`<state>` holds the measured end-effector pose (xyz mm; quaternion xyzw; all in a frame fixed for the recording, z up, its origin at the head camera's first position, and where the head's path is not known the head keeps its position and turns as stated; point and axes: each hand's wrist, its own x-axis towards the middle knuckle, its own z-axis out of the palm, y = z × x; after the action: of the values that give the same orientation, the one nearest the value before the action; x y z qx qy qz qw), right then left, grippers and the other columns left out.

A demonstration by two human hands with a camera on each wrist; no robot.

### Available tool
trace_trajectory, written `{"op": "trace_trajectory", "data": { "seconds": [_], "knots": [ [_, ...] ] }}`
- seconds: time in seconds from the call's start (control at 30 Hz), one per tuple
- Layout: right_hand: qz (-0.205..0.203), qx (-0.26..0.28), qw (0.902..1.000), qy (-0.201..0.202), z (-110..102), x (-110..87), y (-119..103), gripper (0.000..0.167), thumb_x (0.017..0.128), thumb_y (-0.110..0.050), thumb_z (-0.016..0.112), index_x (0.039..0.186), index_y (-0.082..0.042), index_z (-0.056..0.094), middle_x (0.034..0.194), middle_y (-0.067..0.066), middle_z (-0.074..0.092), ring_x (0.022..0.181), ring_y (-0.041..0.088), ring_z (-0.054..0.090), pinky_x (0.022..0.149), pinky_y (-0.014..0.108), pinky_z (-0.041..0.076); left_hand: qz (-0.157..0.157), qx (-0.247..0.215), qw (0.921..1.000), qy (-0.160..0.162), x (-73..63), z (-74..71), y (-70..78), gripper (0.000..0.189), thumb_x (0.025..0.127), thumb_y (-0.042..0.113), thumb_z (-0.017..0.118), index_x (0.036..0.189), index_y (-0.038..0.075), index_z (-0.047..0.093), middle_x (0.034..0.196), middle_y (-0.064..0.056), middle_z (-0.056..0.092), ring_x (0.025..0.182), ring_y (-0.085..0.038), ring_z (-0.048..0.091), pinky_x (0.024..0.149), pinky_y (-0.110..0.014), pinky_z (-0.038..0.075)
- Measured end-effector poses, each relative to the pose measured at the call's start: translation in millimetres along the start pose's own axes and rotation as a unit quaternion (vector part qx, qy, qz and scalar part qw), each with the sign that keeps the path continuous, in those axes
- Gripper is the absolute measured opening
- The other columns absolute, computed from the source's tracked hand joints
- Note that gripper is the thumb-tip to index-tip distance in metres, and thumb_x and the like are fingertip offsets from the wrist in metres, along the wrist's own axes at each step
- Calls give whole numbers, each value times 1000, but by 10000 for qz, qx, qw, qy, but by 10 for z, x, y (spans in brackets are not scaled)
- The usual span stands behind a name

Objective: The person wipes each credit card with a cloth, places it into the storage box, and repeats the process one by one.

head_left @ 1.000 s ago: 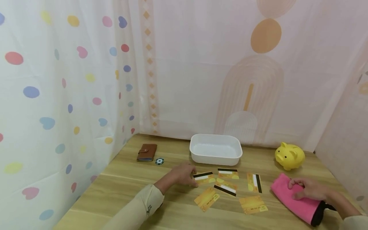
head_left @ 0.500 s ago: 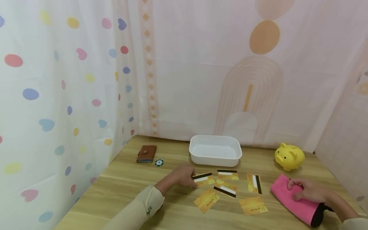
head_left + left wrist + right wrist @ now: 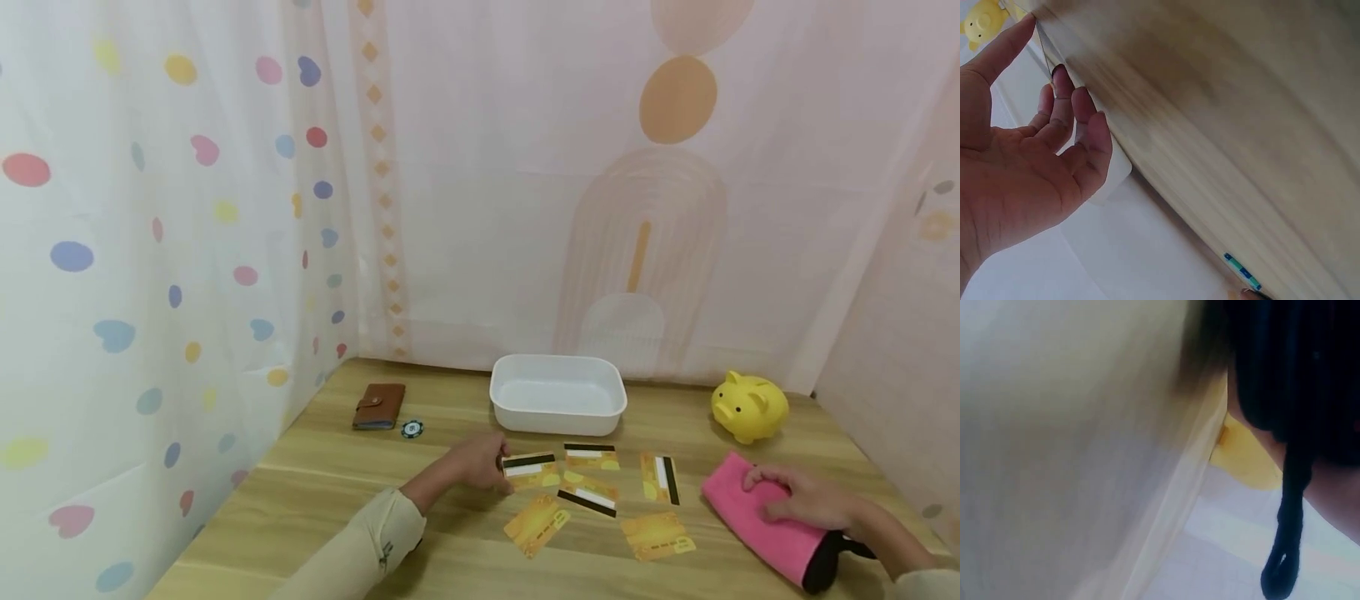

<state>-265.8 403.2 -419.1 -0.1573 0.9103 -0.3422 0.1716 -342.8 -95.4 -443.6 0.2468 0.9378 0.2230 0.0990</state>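
Note:
My left hand [image 3: 480, 462] pinches the left edge of a yellow bank card [image 3: 530, 471], its black stripe facing up. In the left wrist view, the thumb and fingertips of the left hand [image 3: 1035, 150] meet at the card's thin edge. Several other bank cards lie flat nearby, among them a striped card [image 3: 660, 479] and a gold-faced card [image 3: 657, 536]. My right hand [image 3: 806, 500] grips a pink cloth pouch [image 3: 757, 521] with a black end, fingers bent over its top. In the right wrist view the pouch's black cord loop [image 3: 1288, 550] hangs close to the camera; the fingers are hidden there.
A white plastic tub [image 3: 558, 417] stands behind the cards. Toward the back left lie a brown wallet [image 3: 380, 406] and a poker chip [image 3: 412, 428]. A yellow piggy bank [image 3: 750, 408] stands at the back right. Curtains enclose the wooden table [image 3: 315, 500].
The card at my left hand has shifted slightly, its left edge now between the fingers. My right hand stays on the pouch. The head view has turned a little.

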Motion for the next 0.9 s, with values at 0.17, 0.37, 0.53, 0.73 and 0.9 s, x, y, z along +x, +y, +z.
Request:
{"op": "trace_trajectory", "data": {
  "seconds": [0.17,0.37,0.53,0.73,0.9],
  "knots": [
    [-534,76,9985,-102,-1,-9,69,26,95,-14,62,120,-6,61,133,43,43,100,16,50,77,39,41,-53,-589,9980,241,-3,-6,-18,44,78,12,84,111,3,57,96,-5,60,87,-18,58,79,-36,51],
    [-924,-229,9950,298,56,-11,112,22,94,-12,63,115,-13,68,130,33,54,105,-10,44,80,30,42,-76,-895,9950,441,-12,-15,-17,39,77,4,83,108,2,59,100,-10,63,91,-23,61,80,-39,53],
    [-660,19,9969,421,122,-29,44,22,93,-15,65,114,-7,66,131,39,50,98,9,54,74,35,45,41,-1123,9923,511,-45,-24,-17,35,78,2,81,106,4,60,103,-12,64,93,-25,62,77,-38,53],
    [3,596,9972,454,159,-28,-87,33,93,-21,68,118,-1,59,125,39,47,70,20,57,57,31,48,77,-1617,9856,487,-38,-51,-18,34,79,-2,77,108,2,59,98,-12,64,83,-20,61,66,-32,53],
    [-23,241,9960,862,189,-11,-201,35,90,-21,72,118,-3,61,130,37,47,89,26,57,67,35,46,120,-1943,9798,448,-14,-67,-12,32,82,-1,75,109,1,59,94,-9,63,74,-14,59,62,-29,52]
  ]
}}
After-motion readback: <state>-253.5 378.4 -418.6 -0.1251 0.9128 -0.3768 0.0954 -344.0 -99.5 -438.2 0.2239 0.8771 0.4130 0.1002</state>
